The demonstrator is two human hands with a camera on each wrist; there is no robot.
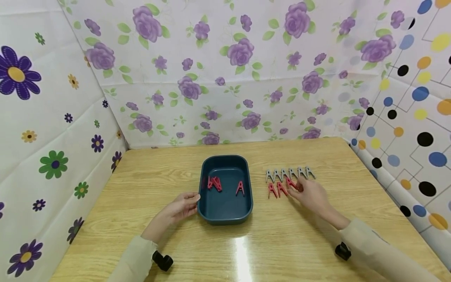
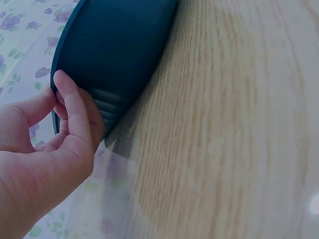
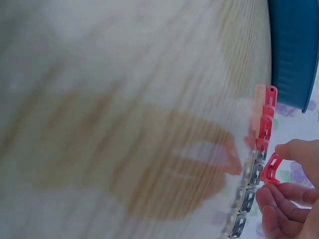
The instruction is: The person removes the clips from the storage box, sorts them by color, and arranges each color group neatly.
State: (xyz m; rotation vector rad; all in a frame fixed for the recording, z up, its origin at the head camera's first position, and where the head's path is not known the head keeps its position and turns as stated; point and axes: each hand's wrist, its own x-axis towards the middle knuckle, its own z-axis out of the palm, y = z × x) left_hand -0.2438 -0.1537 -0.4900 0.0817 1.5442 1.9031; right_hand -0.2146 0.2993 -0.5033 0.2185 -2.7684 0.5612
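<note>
A dark teal plastic bin [image 1: 223,209] stands on the table, with a red clothespin [image 1: 240,188] and a small cluster of red clothespins [image 1: 215,183] inside. My left hand [image 1: 181,207] holds the bin's left side; in the left wrist view its thumb and fingers [image 2: 77,112] pinch the rim. To the right of the bin, my right hand [image 1: 312,196] pinches a red clothespin [image 3: 271,169] between thumb and fingers. Two more red clothespins [image 1: 276,190] lie just left of that hand. Behind them runs a row of several grey clothespins [image 1: 284,174].
The wooden table [image 1: 148,176] reaches back to a wall of rose-patterned cloth [image 1: 218,98]. Patterned cloths also hang at the left [image 1: 53,125] and the right [image 1: 405,129]. A small black device [image 1: 163,260] sits at the left wrist, another [image 1: 343,251] at the right.
</note>
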